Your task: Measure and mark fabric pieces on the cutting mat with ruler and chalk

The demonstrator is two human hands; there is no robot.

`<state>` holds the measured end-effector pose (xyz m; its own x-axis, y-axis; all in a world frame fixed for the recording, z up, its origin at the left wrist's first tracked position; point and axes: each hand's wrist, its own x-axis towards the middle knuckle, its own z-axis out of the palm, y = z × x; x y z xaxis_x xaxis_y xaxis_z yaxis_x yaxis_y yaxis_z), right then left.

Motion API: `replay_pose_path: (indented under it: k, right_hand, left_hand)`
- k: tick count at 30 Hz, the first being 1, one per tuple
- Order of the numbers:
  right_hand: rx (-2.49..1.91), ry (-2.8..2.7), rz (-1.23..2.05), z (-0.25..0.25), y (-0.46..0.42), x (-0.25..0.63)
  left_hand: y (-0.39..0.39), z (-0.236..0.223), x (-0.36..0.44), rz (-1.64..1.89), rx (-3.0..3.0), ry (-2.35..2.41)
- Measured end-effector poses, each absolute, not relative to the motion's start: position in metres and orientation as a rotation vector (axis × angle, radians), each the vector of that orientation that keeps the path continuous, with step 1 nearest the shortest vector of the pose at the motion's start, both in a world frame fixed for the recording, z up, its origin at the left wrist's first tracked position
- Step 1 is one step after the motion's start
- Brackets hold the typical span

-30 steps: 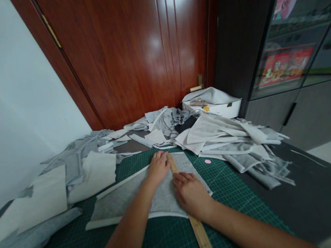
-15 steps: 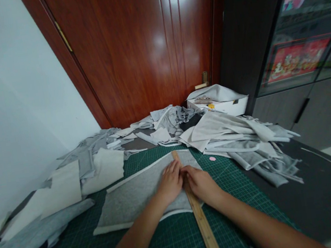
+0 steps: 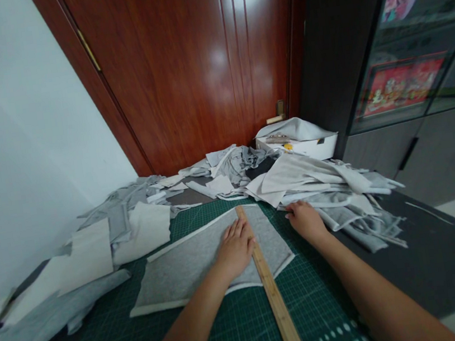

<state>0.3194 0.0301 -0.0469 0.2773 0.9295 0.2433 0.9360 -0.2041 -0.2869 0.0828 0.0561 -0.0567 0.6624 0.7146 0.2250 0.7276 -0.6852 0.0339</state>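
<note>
A piece of grey fabric with pale edges lies flat on a green cutting mat. A wooden ruler crosses its right part, its near end reaching past the fabric. My left hand lies on the fabric and the ruler, fingers stretched out and pressing down. To the right, my right hand is at the mat's edge beside the fabric pile, its fingers curled and closed. Its fingertips cover the spot where a small pink oval piece lay, so I cannot see that piece now.
A pile of pale fabric pieces lies right, before a white box. Grey scraps line the back; more fabric lies left by the white wall. A brown door and dark cabinet stand behind.
My right hand has left the ruler and moved right, to where the pink oval piece was visible. My left hand stays on the ruler. The fabric's right corner is now uncovered.
</note>
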Motion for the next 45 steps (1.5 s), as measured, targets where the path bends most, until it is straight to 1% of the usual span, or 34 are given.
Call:
replay_pose_path:
  k: [6, 9, 11, 15, 18, 22, 27, 35, 45]
  right_hand:
    - [-2.241, -1.749, -0.133, -0.048, 0.027, 0.311]
    - [-2.2, -1.698, -0.129, -0.047, 0.026, 0.311]
    - [-2.096, -1.645, -0.045, -0.046, 0.029, 0.307]
    - [-1.764, -1.659, 0.248, -0.046, 0.043, 0.288]
    - [-1.644, -1.697, 0.407, -0.045, 0.061, 0.269]
    - [-1.752, -1.626, 0.483, -0.042, 0.091, 0.253]
    - [-1.898, -1.559, 0.412, -0.041, 0.116, 0.246]
    - [-1.984, -1.538, 0.326, -0.038, 0.126, 0.236]
    - [-2.029, -1.507, 0.364, -0.035, 0.136, 0.237]
  left_hand:
    - [0.054, -0.056, 0.082, -0.335, -2.804, -1.239]
    - [0.054, -0.056, 0.083, -0.337, -2.8, -1.242]
    - [0.054, -0.056, 0.083, -0.363, -2.8, -1.231]
    - [0.053, -0.056, 0.082, -0.399, -2.807, -1.22]
    - [0.052, -0.055, 0.082, -0.391, -2.809, -1.223]
    - [0.05, -0.055, 0.082, -0.374, -2.797, -1.226]
    - [0.049, -0.054, 0.083, -0.342, -2.781, -1.236]
    - [0.05, -0.059, 0.085, -0.33, -2.771, -1.266]
    - [0.049, -0.06, 0.086, -0.349, -2.761, -1.293]
